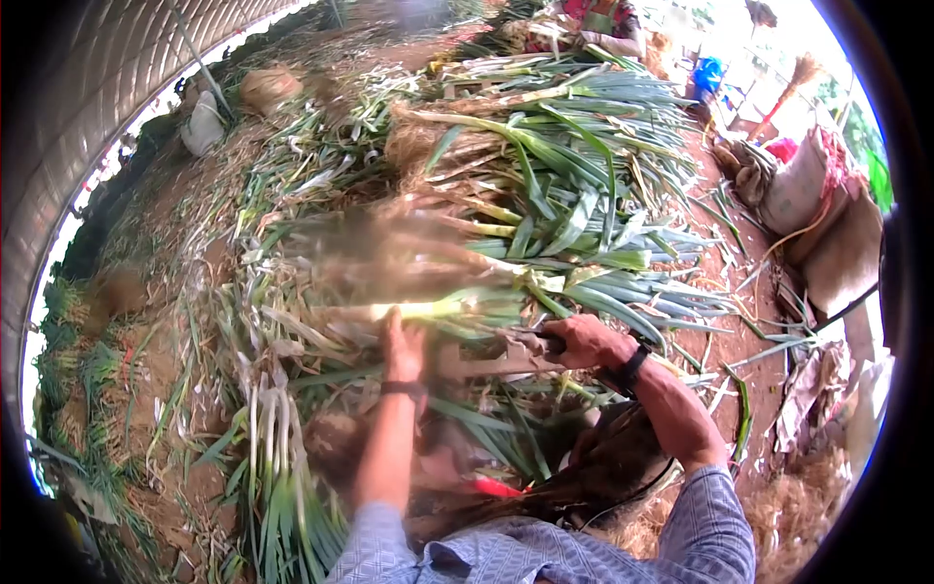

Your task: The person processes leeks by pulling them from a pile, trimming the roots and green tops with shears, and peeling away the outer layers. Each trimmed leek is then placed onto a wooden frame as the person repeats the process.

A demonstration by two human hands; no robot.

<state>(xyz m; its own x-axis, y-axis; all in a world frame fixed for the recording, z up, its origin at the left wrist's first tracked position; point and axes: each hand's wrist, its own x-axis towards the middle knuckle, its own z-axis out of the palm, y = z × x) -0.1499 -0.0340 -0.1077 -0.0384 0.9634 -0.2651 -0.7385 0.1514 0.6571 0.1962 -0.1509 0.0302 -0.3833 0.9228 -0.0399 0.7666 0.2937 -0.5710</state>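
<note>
My left hand [402, 348] is closed on the pale shank of a large green onion [420, 310], which lies crosswise in front of me with its leaves to the right. Part of the scene around that hand is smeared. To the right, my right hand [590, 341] is wrapped around a dark, handle-like thing [535, 341] whose kind I cannot make out. It is just below the onion leaves. Beyond both hands lies a broad heap of green onions [564, 175], with tangled roots on the left and green leaves on the right.
Trimmed onions [277, 438] lie at lower left, among peeled scraps [243, 321] on the brown soil. Sacks [803, 185] stand at the right, and root fibres [798, 496] are piled at lower right. Another person [608, 24] is at the far end of the heap.
</note>
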